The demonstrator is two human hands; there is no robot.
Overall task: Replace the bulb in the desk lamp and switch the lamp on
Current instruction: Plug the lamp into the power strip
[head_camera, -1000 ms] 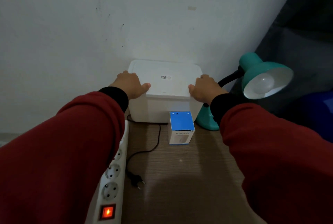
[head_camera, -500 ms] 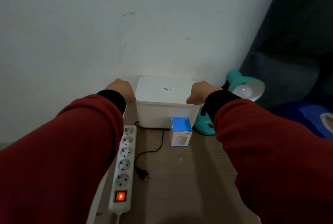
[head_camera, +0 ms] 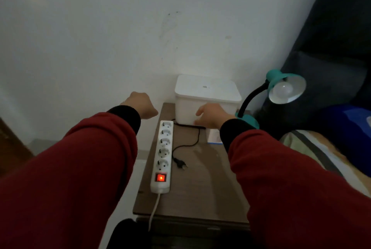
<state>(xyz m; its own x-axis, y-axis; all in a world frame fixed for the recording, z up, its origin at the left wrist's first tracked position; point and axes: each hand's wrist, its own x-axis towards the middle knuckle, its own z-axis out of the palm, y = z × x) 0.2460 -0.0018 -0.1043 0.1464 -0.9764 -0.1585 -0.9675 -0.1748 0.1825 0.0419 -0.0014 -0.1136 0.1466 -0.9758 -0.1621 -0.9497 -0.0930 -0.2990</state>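
Observation:
A teal desk lamp (head_camera: pixel 281 82) stands at the table's back right on a black gooseneck, its shade facing me with a white bulb (head_camera: pixel 283 90) inside, unlit. Its black plug (head_camera: pixel 180 163) lies loose on the wooden table (head_camera: pixel 200 188) beside a white power strip (head_camera: pixel 163 154) whose red switch glows. A small bulb box (head_camera: pixel 213 137) is mostly hidden under my right wrist. My right hand (head_camera: pixel 210 116) hovers, fingers apart, in front of a white lidded container (head_camera: pixel 206 96). My left hand (head_camera: pixel 141 106) is curled loosely, off the table's left edge, holding nothing.
The white wall is close behind the container. A dark upholstered shape (head_camera: pixel 331 68) and bedding (head_camera: pixel 331 148) sit to the right of the table. The power strip's white cable (head_camera: pixel 154 210) runs off the front edge.
Both hands have let go of the white container and drawn back from it. The camera has pulled back and tilted, so the whole table and power strip now show.

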